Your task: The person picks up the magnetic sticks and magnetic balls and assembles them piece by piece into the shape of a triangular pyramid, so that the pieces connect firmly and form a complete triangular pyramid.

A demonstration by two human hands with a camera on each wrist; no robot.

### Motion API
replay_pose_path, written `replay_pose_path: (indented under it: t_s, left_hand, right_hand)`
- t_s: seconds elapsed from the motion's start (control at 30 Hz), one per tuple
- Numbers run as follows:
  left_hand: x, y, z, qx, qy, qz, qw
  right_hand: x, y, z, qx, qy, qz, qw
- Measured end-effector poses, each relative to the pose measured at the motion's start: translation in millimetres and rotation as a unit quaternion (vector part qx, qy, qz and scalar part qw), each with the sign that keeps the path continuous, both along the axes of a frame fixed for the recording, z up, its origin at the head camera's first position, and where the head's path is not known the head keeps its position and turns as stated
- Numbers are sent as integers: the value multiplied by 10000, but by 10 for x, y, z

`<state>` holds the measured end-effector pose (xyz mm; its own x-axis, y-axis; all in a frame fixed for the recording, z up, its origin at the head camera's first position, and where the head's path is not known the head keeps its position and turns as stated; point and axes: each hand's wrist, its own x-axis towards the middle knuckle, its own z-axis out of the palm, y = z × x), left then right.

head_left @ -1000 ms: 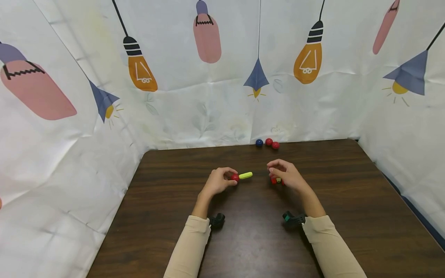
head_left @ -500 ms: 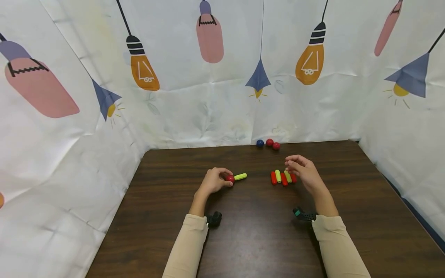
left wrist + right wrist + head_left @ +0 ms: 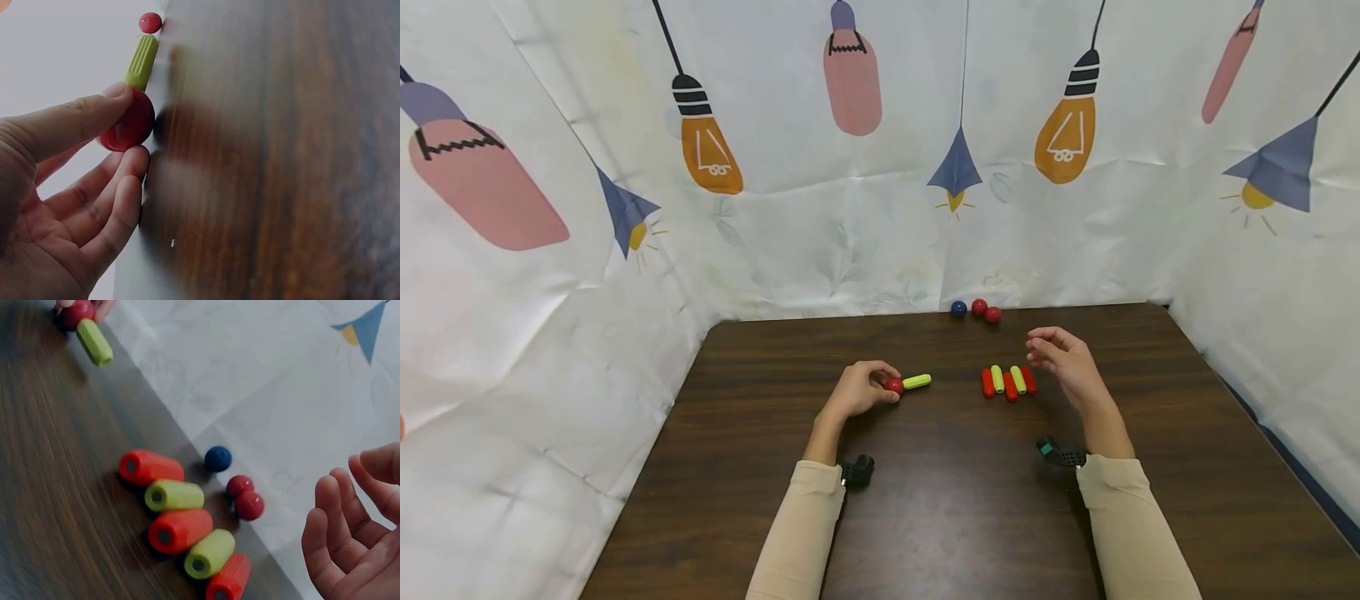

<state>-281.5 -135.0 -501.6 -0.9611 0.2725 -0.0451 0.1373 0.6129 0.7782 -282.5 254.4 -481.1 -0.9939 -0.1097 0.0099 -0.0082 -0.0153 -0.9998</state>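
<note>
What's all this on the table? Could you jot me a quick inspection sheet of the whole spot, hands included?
Surface: dark wooden table, bare in the near half.
Job's things: red ball joined end to end with a lime-green cylinder; row of five cylinders, red and lime-green alternating, lying side by side.
Clutter: blue ball and two red balls at the far edge.
Hands: left hand pinches the red ball; right hand hovers beside the row, fingers loosely curled, holding nothing.
Cables: nothing seen; a small black camera sits at each wrist.
Surroundings: white cloth printed with lamps and bulbs on three sides.
</note>
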Motion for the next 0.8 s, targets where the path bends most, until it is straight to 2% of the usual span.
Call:
replay_pose_path:
  t_s: [0.23, 0.47, 0.63, 0.8]
  left_hand:
    - [-12, -13, -4, 92, 0, -9, 10000]
    - [-9, -25, -21, 141, -59, -59, 9999]
    - [-5, -34, -24, 156, -98, -28, 9998]
    - [4, -35, -27, 130, -127, -78, 9998]
  right_hand:
    - [-354, 67, 79, 528, -391, 182, 9977]
    - [-774, 110, -37, 1417, -396, 502, 9878]
    - [-947, 54, -9, 2001, -367, 957, 9744]
    - [-1054, -15, -1, 2136, -410, 1169, 9690]
